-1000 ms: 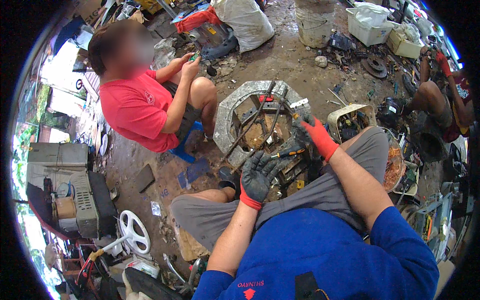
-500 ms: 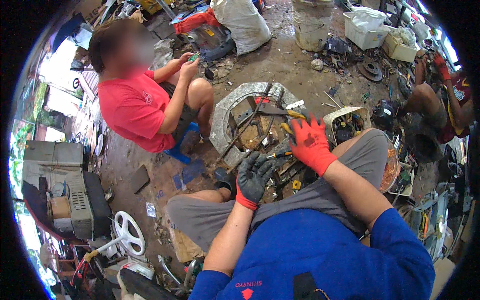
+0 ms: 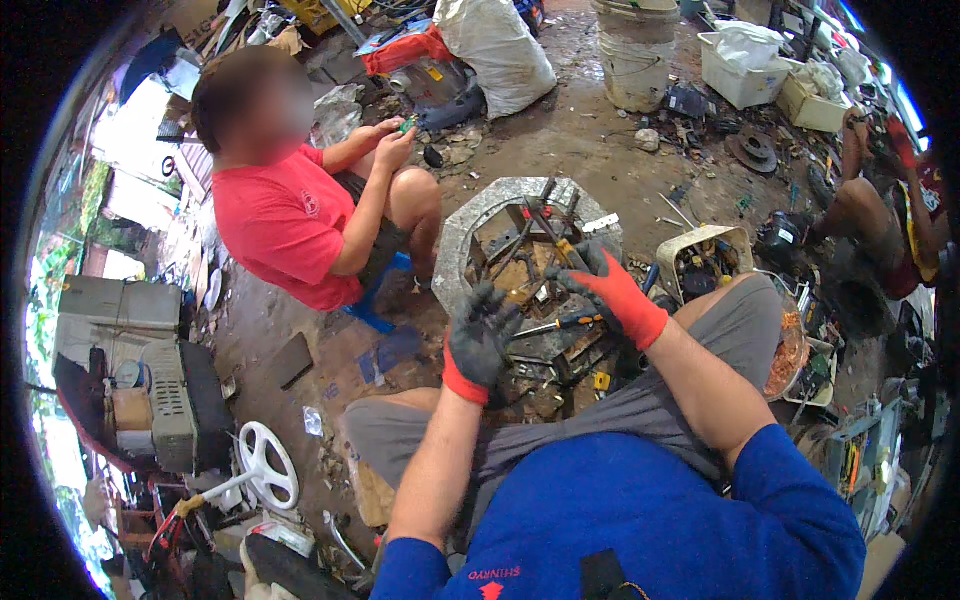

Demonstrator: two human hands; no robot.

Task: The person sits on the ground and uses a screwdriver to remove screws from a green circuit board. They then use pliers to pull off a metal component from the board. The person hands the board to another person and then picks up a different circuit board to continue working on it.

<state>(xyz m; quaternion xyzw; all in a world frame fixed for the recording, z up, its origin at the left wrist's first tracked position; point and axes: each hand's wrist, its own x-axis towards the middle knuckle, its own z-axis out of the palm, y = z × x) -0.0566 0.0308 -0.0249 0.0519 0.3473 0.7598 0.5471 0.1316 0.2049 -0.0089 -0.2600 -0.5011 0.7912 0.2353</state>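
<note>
My left hand point(image 3: 482, 338), in a dark grey glove with a red cuff, hovers over the near left side of the octagonal stone block, fingers apart and nothing in them. My right hand point(image 3: 612, 290), gloved alike, is closed around yellow-handled pliers point(image 3: 566, 250). Their dark jaws point away from me, over the middle of the block; part of the handles is hidden by the glove. Between my hands lies a screwdriver point(image 3: 578, 321) with an orange and black handle. Dark metal bars and scraps fill the hollow of the grey block point(image 3: 462, 235).
Across to the left, a person in a red shirt point(image 3: 285, 220) sits on a blue stool point(image 3: 372, 300), holding a small green piece. A cream container of parts point(image 3: 742, 236) stands right of the block. Another person's legs point(image 3: 862, 212) show at far right. A white steering wheel point(image 3: 268, 466) lies lower left.
The pliers have swung from pointing left to pointing away, their handles closer together. My right hand has drawn slightly nearer and curled. My left hand has moved left and turned.
</note>
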